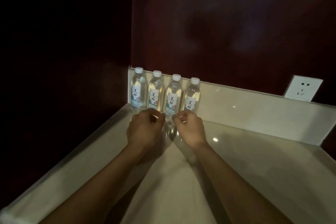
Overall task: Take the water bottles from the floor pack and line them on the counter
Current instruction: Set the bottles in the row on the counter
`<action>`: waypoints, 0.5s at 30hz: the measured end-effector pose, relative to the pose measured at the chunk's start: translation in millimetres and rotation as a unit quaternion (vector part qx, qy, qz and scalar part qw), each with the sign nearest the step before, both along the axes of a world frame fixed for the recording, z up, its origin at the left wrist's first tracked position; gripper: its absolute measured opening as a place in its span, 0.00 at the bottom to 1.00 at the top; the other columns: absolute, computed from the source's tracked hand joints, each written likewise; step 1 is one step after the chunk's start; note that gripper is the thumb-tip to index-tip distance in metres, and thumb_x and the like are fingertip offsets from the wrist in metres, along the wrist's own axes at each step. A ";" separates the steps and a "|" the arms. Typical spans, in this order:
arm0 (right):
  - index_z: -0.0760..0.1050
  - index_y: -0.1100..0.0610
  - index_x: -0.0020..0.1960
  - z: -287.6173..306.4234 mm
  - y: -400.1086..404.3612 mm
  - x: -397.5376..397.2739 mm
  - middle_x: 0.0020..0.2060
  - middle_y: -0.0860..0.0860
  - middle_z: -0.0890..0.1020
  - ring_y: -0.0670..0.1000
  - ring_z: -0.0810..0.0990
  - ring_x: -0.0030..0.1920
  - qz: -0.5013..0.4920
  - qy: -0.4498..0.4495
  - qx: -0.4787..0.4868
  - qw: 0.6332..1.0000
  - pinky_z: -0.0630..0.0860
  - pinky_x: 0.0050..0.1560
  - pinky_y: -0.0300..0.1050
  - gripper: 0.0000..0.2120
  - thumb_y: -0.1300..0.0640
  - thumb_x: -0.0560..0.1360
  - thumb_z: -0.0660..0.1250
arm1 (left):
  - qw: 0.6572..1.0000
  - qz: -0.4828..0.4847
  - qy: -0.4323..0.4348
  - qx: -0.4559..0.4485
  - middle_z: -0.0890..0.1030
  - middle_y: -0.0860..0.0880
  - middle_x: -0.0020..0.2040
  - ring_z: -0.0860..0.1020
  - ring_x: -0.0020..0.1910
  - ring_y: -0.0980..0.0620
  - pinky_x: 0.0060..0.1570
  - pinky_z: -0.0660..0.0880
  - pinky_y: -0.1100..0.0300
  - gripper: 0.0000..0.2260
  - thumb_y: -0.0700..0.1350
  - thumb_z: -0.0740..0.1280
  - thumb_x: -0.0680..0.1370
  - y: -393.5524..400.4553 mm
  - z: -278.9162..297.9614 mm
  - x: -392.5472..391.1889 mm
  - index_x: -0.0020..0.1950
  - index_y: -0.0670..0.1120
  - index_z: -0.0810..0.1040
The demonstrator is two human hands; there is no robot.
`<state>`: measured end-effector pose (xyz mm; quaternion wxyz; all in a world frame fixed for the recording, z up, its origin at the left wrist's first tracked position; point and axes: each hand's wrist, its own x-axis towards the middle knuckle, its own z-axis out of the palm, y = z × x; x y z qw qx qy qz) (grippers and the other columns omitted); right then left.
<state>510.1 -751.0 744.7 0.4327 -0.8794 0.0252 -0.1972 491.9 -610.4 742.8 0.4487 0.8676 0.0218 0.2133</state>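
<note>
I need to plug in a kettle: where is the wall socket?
In the head view the white wall socket sits far right, on the dark wall just above the backsplash, well right of the bottles.

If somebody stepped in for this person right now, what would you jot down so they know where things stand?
Left hand: fingers loosely curled, no grip on anything, just in front of the row.
Right hand: the same, beside the left.
Bottles: four water bottles stand upright, white caps on, side by side against the counter backsplash, starting at the left corner: first bottle, second bottle, third bottle, fourth bottle.
Done: four lined up.
Left: the floor pack is out of view, so check it for more bottles; there is bare counter to the right, toward the wall socket.
</note>
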 end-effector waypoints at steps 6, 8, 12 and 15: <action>0.81 0.54 0.49 18.5 25.9 -71.2 0.41 0.48 0.84 0.50 0.83 0.45 0.077 -0.007 0.095 0.992 0.80 0.53 0.49 0.07 0.50 0.76 0.69 | 0.996 -0.047 -0.037 -0.070 0.84 0.57 0.38 0.83 0.39 0.56 0.46 0.82 0.48 0.18 0.67 0.62 0.70 25.6 11.2 -65.6 0.43 0.57 0.83; 0.81 0.52 0.48 20.8 38.8 -98.6 0.40 0.48 0.85 0.50 0.84 0.44 0.103 -0.009 0.112 0.988 0.80 0.53 0.52 0.06 0.50 0.75 0.69 | 0.994 -0.057 -0.039 -0.088 0.84 0.57 0.37 0.83 0.38 0.58 0.45 0.82 0.48 0.17 0.67 0.62 0.69 40.0 12.5 -94.9 0.43 0.57 0.83; 0.80 0.50 0.45 23.4 82.3 -158.2 0.39 0.51 0.86 0.50 0.84 0.41 0.150 -0.021 0.169 0.974 0.81 0.49 0.53 0.04 0.50 0.75 0.70 | 0.988 -0.051 -0.073 -0.125 0.84 0.57 0.35 0.83 0.37 0.59 0.44 0.82 0.48 0.09 0.57 0.69 0.76 85.5 7.7 -165.7 0.43 0.53 0.84; 0.80 0.51 0.45 19.6 126.7 -208.9 0.38 0.51 0.86 0.46 0.83 0.37 0.186 -0.021 0.202 0.961 0.77 0.41 0.41 0.03 0.53 0.77 0.69 | 0.987 -0.030 -0.083 -0.132 0.84 0.55 0.34 0.82 0.36 0.57 0.43 0.80 0.48 0.07 0.50 0.70 0.78 127.9 -0.1 -223.5 0.41 0.52 0.84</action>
